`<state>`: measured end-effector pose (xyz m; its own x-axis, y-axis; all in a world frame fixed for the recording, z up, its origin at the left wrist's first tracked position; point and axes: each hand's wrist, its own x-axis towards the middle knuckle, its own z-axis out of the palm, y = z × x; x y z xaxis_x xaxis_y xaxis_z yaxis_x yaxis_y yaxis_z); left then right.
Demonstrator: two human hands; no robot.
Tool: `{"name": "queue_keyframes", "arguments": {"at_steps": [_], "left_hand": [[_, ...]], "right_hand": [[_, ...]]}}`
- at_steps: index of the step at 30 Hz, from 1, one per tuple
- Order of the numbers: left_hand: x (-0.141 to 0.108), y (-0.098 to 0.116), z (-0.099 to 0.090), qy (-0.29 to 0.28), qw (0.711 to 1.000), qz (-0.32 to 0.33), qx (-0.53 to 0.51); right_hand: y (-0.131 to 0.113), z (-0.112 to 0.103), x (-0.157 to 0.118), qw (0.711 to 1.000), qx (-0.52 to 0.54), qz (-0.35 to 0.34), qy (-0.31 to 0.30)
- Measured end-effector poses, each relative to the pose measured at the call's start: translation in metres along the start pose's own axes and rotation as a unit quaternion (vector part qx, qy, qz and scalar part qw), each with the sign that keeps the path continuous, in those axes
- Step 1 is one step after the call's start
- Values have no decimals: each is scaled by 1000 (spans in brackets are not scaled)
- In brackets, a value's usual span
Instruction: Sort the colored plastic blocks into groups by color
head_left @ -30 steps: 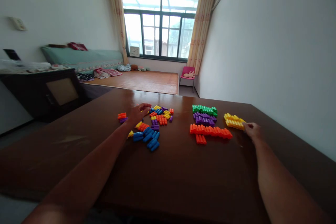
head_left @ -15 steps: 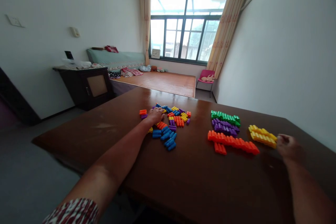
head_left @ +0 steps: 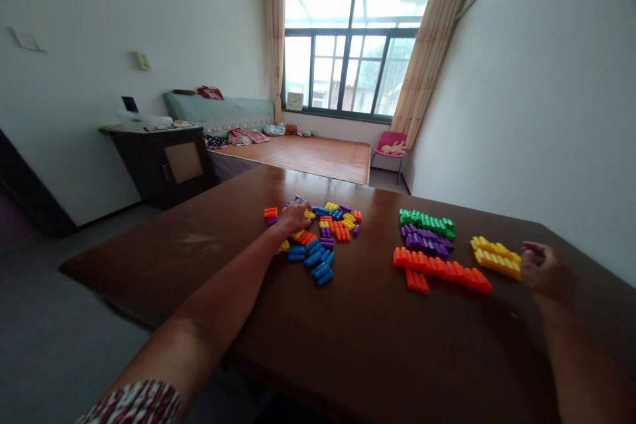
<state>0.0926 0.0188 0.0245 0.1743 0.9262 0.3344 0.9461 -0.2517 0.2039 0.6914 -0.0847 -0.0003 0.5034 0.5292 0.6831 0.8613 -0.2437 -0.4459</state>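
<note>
My left hand (head_left: pixel 294 216) is in the mixed pile, its fingers closed round a yellow piece (head_left: pixel 309 214). Blue pieces (head_left: pixel 313 255) lie on its near side, and orange pieces (head_left: pixel 340 230) to its right. My right hand (head_left: pixel 539 265) rests at the right end of the yellow rows (head_left: pixel 495 257), fingers curled; whatever they may hold is hidden. Left of those rows are a green row (head_left: pixel 427 222), purple rows (head_left: pixel 426 241) and a long orange row (head_left: pixel 442 269), with a short orange piece (head_left: pixel 417 281) against its near side.
Everything lies on a brown table (head_left: pixel 368 324). Beyond it stand a bed (head_left: pixel 318 156), a dark cabinet (head_left: pixel 163 162) and a pink chair (head_left: pixel 390 144) below the window.
My left hand has shifted slightly within the pile, and a yellow piece now shows at its fingertips. My right hand has turned and its fingers have lifted a little.
</note>
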Motion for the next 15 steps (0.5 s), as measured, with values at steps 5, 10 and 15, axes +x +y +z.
{"name": "queue_keyframes", "arguments": {"at_steps": [5,10,15], "left_hand": [[7,0,-12,93,982,-62,-151],[8,2,-17,67,906,-102,-404],[-6,43,-22,-56,797,-10,-602]], "right_hand": [[-21,-5,-4,1000,14,-10,-9],[-48,-15,-6,998,36,-42,3],[-132,-42,-24,973,218,-38,-72]]}}
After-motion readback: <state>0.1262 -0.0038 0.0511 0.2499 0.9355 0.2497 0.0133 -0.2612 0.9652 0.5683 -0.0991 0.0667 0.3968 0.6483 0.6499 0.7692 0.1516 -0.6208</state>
